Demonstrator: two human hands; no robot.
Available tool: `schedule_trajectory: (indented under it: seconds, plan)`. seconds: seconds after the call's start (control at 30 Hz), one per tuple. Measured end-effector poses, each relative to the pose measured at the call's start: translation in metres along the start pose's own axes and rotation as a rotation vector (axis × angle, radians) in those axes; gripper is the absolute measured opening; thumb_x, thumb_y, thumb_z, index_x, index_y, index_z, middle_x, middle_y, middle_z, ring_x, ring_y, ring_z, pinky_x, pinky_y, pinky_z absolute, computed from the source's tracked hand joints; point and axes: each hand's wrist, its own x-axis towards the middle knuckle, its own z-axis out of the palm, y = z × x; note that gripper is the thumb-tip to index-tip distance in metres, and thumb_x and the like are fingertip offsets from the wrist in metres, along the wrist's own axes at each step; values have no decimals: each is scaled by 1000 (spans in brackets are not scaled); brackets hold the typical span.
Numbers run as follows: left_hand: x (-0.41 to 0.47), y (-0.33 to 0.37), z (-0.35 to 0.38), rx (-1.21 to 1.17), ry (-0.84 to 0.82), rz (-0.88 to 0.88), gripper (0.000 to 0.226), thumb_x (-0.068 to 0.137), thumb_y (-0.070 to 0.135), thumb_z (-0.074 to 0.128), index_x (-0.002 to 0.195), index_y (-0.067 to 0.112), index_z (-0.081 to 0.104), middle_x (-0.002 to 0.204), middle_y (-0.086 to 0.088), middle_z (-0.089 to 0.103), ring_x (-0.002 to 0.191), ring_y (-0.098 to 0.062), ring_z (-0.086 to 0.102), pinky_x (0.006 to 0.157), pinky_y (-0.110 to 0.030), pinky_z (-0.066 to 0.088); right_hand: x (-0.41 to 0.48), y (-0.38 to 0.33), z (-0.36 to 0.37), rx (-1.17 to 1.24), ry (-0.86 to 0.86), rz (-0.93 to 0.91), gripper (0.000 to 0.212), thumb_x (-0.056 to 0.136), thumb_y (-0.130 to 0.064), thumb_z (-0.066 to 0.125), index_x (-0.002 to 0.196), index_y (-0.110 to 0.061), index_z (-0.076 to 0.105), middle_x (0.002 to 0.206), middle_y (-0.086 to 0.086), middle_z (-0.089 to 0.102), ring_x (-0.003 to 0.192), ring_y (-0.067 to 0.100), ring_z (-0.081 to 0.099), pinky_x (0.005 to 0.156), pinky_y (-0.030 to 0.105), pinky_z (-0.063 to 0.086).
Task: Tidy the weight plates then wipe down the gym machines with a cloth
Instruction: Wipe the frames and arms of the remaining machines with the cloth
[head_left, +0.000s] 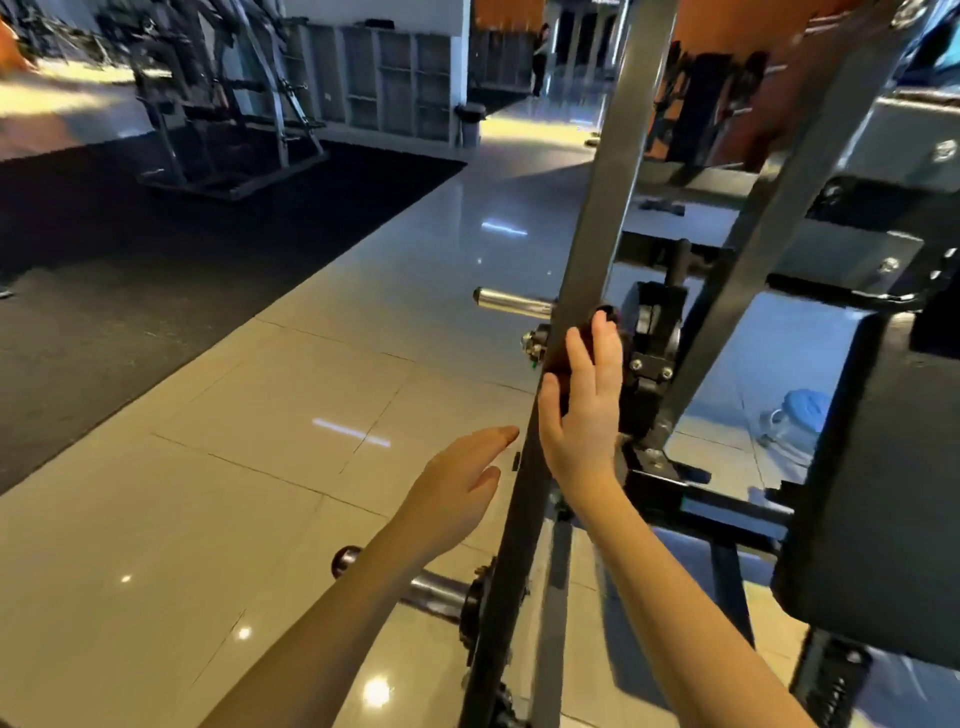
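A dark slanted upright post (597, 218) of a gym machine runs through the middle of the view. My right hand (587, 405) lies against it with straight fingers. Its fingertips touch a dark rounded part (605, 314) beside the post, and I cannot tell what that part is. My left hand (462, 478) hovers just left of the post, fingers straight, holding nothing. A bare chrome plate peg (511, 302) sticks out to the left above my hands. A second bare peg (436, 592) with a black end knob sits lower down. No weight plate or cloth shows.
The machine's black pad (872, 467) fills the right side. A blue-capped water jug (797, 421) stands on the tiles behind the frame. A black rubber mat (156, 249) and another machine (223, 104) lie far left. A bin (470, 124) and a distant person (540, 57) are at the back.
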Motion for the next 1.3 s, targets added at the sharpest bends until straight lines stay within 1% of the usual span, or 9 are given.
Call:
schedule_trajectory:
  seconds: [0.1,0.2,0.3,0.43,0.63,0.77,0.9,1.0,1.3]
  plan:
    - [-10,-14,-8,-83,-105,7,45,102,15,40,143,33,38,142,20,40,133,-1,34,106,-18,25,-47,-7,4,-143,-156,-14,49,97,-22,43,143,-10,34,155,11,22,145,33,16,113,53,28]
    - [-12,-14,-16,-167,-135,-3,39,102,11,39,131,37,42,123,21,41,119,3,37,100,-16,27,-43,-8,-5,-249,-254,-39,48,96,-18,45,141,-3,42,153,17,32,144,34,22,111,56,33]
    - [-8,-12,-18,-216,-206,-1,32,103,18,39,128,38,42,125,18,43,125,-4,40,102,-21,29,-20,-15,-8,-297,-256,11,48,93,-10,54,140,-1,47,152,19,36,144,34,23,114,53,29]
    - [5,-12,-17,-247,-196,-39,43,103,22,40,146,25,37,147,6,42,131,-7,40,104,-22,31,-39,-16,4,-216,-111,156,48,97,-20,43,144,-10,35,157,11,22,147,29,16,111,52,35]
    - [29,-1,-19,-347,-146,-18,38,105,22,34,142,23,40,126,16,44,107,8,42,78,7,32,-79,-6,10,-223,-123,104,49,96,-24,43,142,-12,32,154,9,21,144,30,19,110,51,31]
    - [59,7,-14,-498,-120,-1,41,106,29,31,146,25,36,145,7,42,131,-7,40,98,-12,33,-62,-1,7,-235,-97,34,52,95,-22,45,144,-12,29,153,9,21,144,30,19,114,47,24]
    - [82,0,-3,-570,-163,84,41,105,33,32,145,28,41,142,9,45,130,-1,42,110,-26,37,-58,-3,17,-150,79,114,47,102,-29,41,144,-11,29,154,11,23,144,31,26,117,35,30]
    - [90,-15,-3,-607,-243,146,42,105,27,33,147,22,37,145,9,40,132,3,37,112,-19,31,-68,0,29,-197,204,154,47,104,-33,36,145,-12,26,152,15,26,141,34,34,108,47,42]
    - [110,-30,-20,-779,-556,212,41,103,16,39,142,24,33,133,20,33,118,20,35,107,-8,29,-72,-28,43,-462,219,326,47,104,-31,35,141,-2,31,153,17,27,146,10,22,115,20,28]
